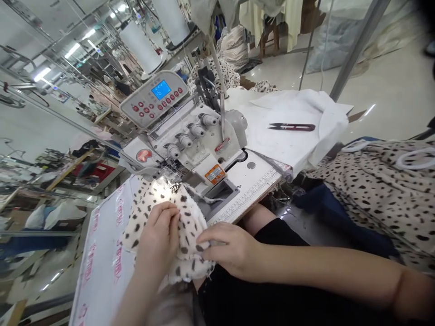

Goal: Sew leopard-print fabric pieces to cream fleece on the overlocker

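- Left hand [159,233]: fingers pinch cream, black-spotted plush fabric [193,222] at the white metal sewing machine [212,147].
- Right hand [234,249]: fingers hold the fabric's edge.

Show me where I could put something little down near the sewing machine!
Try the white cloth between the dark-red snips and the sewing machine, or the pink-printed tabletop left of the spotted fabric. It's crowded in front of the machine, where the left hand and right hand are on that fabric.
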`<state>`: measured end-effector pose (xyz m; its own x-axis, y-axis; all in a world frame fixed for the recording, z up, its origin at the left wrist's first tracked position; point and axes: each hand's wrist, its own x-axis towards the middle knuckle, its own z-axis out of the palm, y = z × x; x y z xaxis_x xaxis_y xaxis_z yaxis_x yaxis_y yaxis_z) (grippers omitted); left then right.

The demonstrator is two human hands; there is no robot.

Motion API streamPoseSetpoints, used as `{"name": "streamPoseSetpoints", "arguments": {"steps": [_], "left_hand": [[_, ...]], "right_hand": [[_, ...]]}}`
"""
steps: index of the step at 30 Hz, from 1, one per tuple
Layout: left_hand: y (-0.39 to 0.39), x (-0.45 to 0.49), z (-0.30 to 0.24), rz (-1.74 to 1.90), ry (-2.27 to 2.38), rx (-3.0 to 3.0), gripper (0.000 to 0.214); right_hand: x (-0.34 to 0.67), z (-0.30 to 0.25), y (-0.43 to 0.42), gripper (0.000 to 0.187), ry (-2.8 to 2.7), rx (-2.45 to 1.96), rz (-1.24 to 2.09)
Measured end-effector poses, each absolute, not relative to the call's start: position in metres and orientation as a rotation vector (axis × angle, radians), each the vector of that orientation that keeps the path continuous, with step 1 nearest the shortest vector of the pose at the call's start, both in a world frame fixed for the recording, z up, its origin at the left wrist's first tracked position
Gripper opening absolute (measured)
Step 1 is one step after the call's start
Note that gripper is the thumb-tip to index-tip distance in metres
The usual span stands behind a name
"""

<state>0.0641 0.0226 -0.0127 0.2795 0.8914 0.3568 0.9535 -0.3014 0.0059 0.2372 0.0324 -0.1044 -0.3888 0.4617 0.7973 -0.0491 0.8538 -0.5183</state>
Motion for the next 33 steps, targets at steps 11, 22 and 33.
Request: {"name": "streamPoseSetpoints", "arguments": {"steps": [11, 22, 33], "left_hand": [[0.021, 0.066, -0.032, -0.726, -1.897, -2.205, 0.008], [0.024, 0.048, -0.012, -0.677, -2.133, -2.234, 0.018], [0.023, 0.018, -0.008, -0.419, -2.288, -2.098, 0.016]], "right_hand": [[0.246, -0.1, 0.038, 0.019, -1.852, -0.244, 0.773], [0.242, -0.099, 0.058, 0.021, -1.937, -0.256, 0.755], [0.231, -0.095, 0.052, 0.023, -1.92, -0.251, 0.868]]}}
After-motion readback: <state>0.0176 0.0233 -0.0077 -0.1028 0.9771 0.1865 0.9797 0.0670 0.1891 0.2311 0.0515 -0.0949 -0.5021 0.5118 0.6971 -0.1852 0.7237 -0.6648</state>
